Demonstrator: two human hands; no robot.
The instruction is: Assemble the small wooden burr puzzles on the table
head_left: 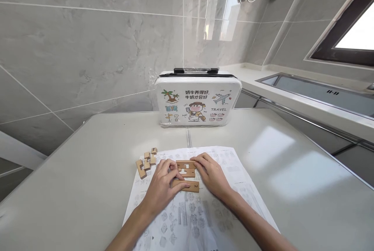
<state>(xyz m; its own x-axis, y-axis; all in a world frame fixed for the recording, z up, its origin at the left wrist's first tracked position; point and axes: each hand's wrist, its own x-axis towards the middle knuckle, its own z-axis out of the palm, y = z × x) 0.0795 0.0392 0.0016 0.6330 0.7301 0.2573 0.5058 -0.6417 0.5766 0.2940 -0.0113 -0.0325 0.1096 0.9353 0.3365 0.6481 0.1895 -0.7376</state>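
My left hand point(165, 182) is closed over a flat wooden puzzle piece point(193, 186) marked "2", its thumb along the top and its other fingers reaching the pieces behind. My right hand point(212, 173) has its fingertips pressed on the right end of a notched wooden puzzle piece point(181, 164). Just in front of that one, a second notched piece point(190, 172) lies parallel, with gaps showing between them. Further left sit several loose wooden pieces point(141, 169), one standing at the back point(154, 151) with a mark on top. My fingers hide part of the pieces they touch.
Under the pieces lies a large printed sheet point(233, 188) with small diagrams on a pale table point(87, 188). A white suitcase point(198, 101) with cartoon prints stands at the table's back against a grey tiled wall. To the right is a counter with a sink point(318, 91).
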